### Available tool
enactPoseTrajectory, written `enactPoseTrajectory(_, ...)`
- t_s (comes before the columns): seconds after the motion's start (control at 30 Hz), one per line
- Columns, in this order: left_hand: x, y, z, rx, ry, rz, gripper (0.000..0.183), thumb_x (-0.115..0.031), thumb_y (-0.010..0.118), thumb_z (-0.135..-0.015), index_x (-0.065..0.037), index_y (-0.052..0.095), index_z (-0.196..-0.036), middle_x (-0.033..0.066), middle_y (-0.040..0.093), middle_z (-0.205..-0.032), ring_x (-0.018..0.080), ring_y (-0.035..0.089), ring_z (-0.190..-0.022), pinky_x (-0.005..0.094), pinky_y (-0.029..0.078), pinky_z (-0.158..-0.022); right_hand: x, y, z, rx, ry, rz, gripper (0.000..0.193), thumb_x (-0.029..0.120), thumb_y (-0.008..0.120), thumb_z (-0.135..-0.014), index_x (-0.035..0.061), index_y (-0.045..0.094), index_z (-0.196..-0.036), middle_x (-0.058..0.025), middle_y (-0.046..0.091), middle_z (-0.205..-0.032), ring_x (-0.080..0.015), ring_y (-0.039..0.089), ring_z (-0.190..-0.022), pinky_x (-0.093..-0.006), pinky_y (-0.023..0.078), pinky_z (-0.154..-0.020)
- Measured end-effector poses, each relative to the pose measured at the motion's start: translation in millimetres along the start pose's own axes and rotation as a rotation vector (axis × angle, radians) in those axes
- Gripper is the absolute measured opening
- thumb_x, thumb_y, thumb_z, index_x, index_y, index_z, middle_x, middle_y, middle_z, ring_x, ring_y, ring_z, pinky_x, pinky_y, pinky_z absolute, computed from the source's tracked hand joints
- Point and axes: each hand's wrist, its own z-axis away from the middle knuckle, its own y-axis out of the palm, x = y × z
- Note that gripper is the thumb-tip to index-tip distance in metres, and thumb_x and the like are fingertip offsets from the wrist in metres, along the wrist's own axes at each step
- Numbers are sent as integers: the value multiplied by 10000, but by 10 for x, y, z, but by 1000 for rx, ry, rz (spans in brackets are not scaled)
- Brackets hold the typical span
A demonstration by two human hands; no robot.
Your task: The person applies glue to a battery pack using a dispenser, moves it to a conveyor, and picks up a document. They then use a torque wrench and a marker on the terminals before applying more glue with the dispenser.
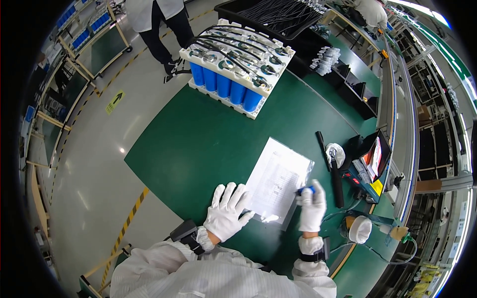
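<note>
A printed paper form (276, 180) in a clear sleeve lies on the green tabletop (189, 144) in front of me. My left hand (227, 211), in a white glove, rests flat beside the sheet's left edge with its fingers spread. On the other side, my gloved right hand (312, 204) is closed around a short blue pen-like thing (304, 189) at the sheet's right edge. Most of that thing is hidden by the fingers, so its exact kind does not show.
A battery pack (233, 69) of blue cylinders and black cables stands at the table's far end. To the right are a black-handled tool (337, 186), a document box (375, 154) and a white-lined cup (359, 230). Beyond sits a black cable tray (273, 20). A person (166, 30) stands behind the pack.
</note>
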Motion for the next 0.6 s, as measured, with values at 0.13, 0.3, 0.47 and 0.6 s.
enactPoseTrajectory(0.13, -19, 151, -559, -74, -13, 28, 566, -450, 545, -851, -61, 531, -1261, 126, 444, -1362, 344, 349, -1288, 500, 186, -1100, 358, -401, -388, -197, -75, 100, 365, 137, 554, -943, 20, 481, -1281, -53, 608, -918, -86, 586, -642, -190, 473, -557)
enactPoseTrajectory(0.3, 145, 563, -1636, -103, -46, -53, 623, -499, 473, -880, -100, 449, -1358, 113, 368, -1448, 308, 272, -1361, 438, 107, -1135, 352, -506, -896, -87, -3, -62, 424, 88, 530, -942, 3, 409, -1339, -109, 584, -1092, -157, 646, -805, -241, 521, -682)
enactPoseTrajectory(0.47, 153, 346, -1851, -215, -125, 553, 628, -337, 597, -854, -81, 356, -1374, 165, 319, -1457, 389, 431, -1231, 442, 422, -980, 160, -389, -1125, -94, -181, -278, 582, -7, 509, -901, -2, 268, -1431, -131, 422, -1364, -230, 494, -1211, -321, 423, -958)
enactPoseTrajectory(0.6, 607, 25, -1612, -731, -216, 636, 470, -284, 561, -919, -32, 432, -1295, 193, 454, -1327, 302, 500, -1185, 387, 445, -948, 190, -248, -973, -35, -46, -285, 457, 40, 523, -912, -6, 407, -1351, -65, 558, -1192, -142, 580, -990, -246, 468, -809)
